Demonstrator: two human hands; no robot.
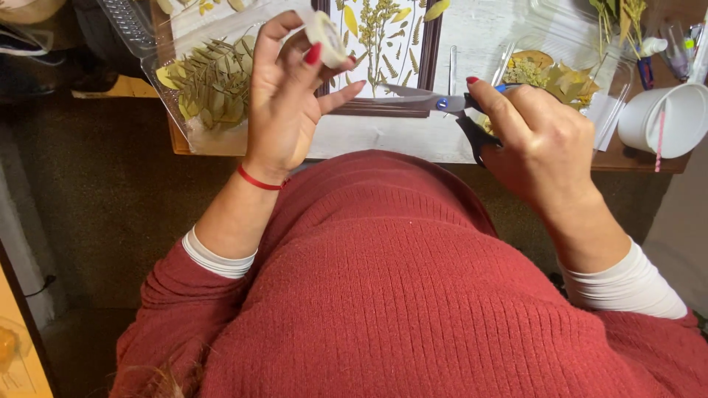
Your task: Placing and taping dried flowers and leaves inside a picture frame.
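My left hand [284, 103] is raised over the table edge and grips a small white roll of tape [325, 37] between thumb and fingers. My right hand [535, 140] holds a pair of scissors [435, 102] with black handles and a blue pivot, blades pointing left toward the left hand. Behind both hands lies a dark wooden frame [430, 51] with pressed yellow-green plants on a white backing. A thin red cord circles my left wrist.
A clear plastic tray [214, 88] of dried green leaves lies at the left. Another clear tray [557, 74] with yellow dried leaves sits at the right. A white plastic cup [667, 118] lies tipped at the far right, by the table edge [634, 163].
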